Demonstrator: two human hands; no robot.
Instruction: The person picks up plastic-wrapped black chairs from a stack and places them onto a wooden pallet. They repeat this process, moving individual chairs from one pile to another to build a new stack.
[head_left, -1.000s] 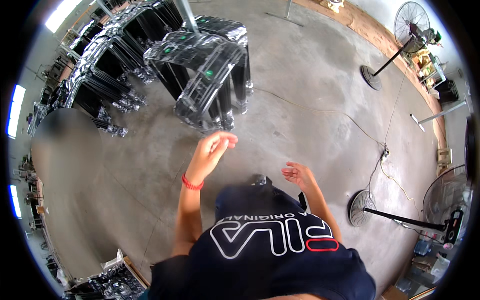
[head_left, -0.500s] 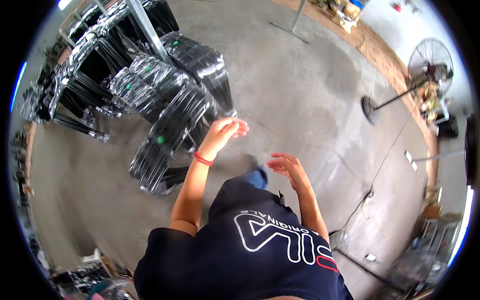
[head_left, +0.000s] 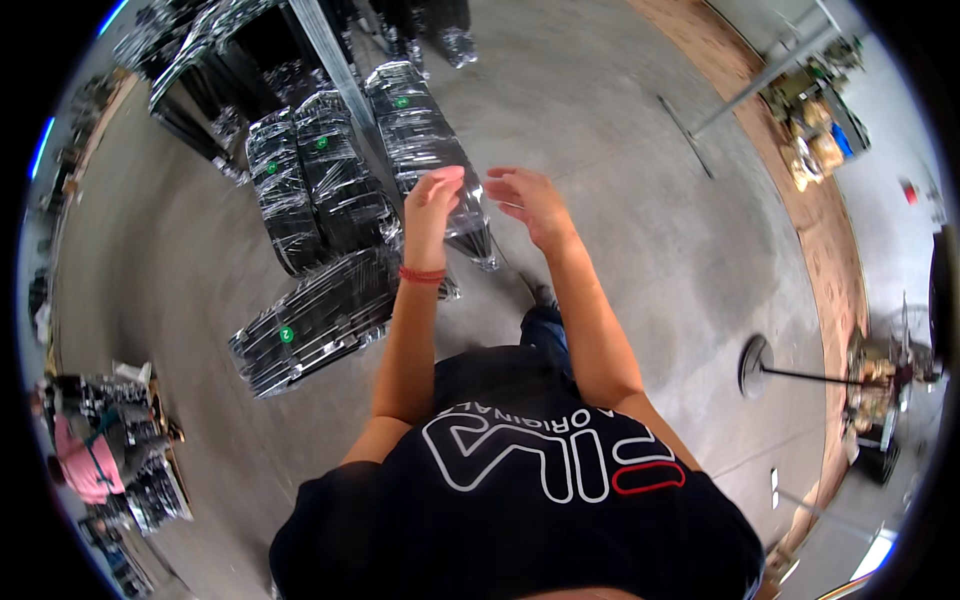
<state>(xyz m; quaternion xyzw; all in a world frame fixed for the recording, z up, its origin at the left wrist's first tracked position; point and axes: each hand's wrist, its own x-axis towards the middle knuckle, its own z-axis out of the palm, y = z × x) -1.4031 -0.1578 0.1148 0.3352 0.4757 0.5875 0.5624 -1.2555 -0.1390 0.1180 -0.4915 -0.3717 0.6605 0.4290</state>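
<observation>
My left hand, with a red band at its wrist, is raised in front of me, its fingers slightly bent and holding nothing. Close beside it, my right hand is also empty, fingers apart. In the picture the left hand overlaps a long black bundle wrapped in shiny clear film; whether it touches cannot be told. Left of that bundle are two more wrapped bundles, a middle one and an outer one. A fourth bundle lies nearer me. Each has a round green sticker.
A metal post rises among the bundles. Behind it are more black wrapped packs. A pole stand is at far right, a fan base nearer. At lower left, a person in pink is beside stacked black goods.
My view has turned, so the bundles and the fan sit differently. Both hands have risen forward and come closer together, nearer the upright bundle. A person has come into view at lower left.
</observation>
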